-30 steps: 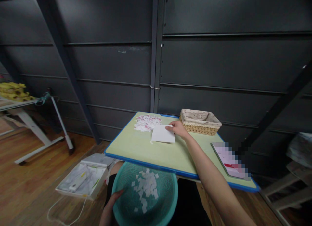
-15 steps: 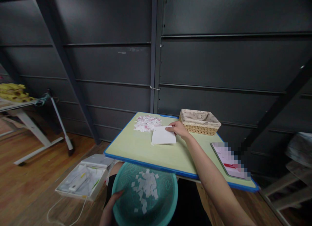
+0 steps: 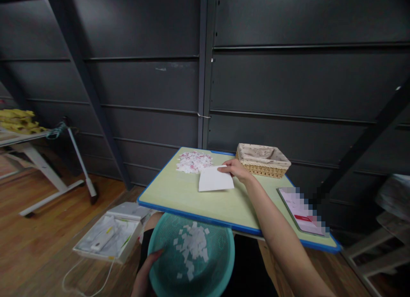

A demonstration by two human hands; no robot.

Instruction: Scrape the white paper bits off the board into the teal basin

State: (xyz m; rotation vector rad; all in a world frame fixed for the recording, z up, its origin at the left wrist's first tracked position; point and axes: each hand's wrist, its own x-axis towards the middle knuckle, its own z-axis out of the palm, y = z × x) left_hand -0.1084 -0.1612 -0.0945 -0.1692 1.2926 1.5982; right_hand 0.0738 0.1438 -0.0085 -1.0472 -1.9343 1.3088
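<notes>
My right hand [image 3: 236, 169] pinches the upper right corner of a white sheet of paper [image 3: 215, 179] over the table [image 3: 166, 190]. Just behind the sheet's left side lies a heap of white and pinkish paper scraps [image 3: 194, 160]. In my lap, below the table's front edge, sits a green plastic basket [image 3: 222, 263], tilted toward me, with small white paper pieces [image 3: 195, 243] inside. My left hand [image 3: 149, 265] grips its left rim, thumb inside and the other fingers hidden.
A wicker basket with a cloth lining [image 3: 262, 160] stands at the table's back right. Nearer lies a tablet-like screen [image 3: 301, 216], partly blurred out. On the floor at left is an open white box [image 3: 105, 241] with a cord. A dark panel wall [image 3: 153, 83] rises behind the table.
The paper's near edge has shifted slightly toward me and to the right, so the sheet shows a little wider. My left hand and the green basket stay nearly still.
</notes>
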